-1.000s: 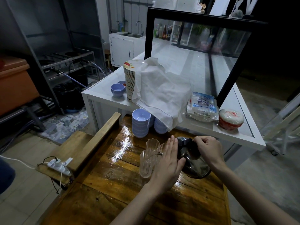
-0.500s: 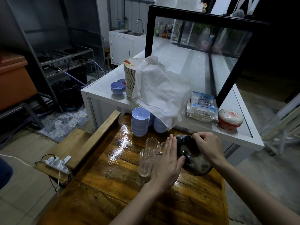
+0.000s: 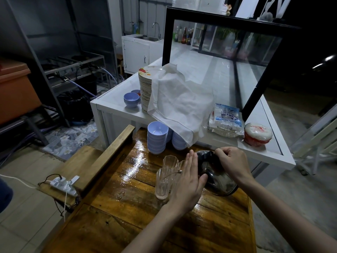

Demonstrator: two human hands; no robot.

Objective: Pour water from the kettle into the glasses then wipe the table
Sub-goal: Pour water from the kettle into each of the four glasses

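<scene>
A dark metal kettle (image 3: 218, 179) is tilted to the left over the wet wooden table (image 3: 127, 207), its thin spout reaching over the near clear glass (image 3: 162, 183). My right hand (image 3: 232, 162) grips the kettle's black handle at the top. With straight fingers, my left hand (image 3: 188, 181) presses flat against the kettle's left side. Two more clear glasses (image 3: 170, 161) stand just behind the near one, partly hidden by my left hand.
Stacks of blue bowls (image 3: 157, 136) stand at the table's far end. Behind them, a white counter (image 3: 113, 104) carries a plate stack under a white cloth (image 3: 179, 105), a plastic packet (image 3: 226, 121) and a red-white tub (image 3: 258, 134). A power strip (image 3: 63, 184) lies on the left bench.
The kettle has tipped a little further left toward the near glass. Both hands keep their hold, and the view has shifted slightly.
</scene>
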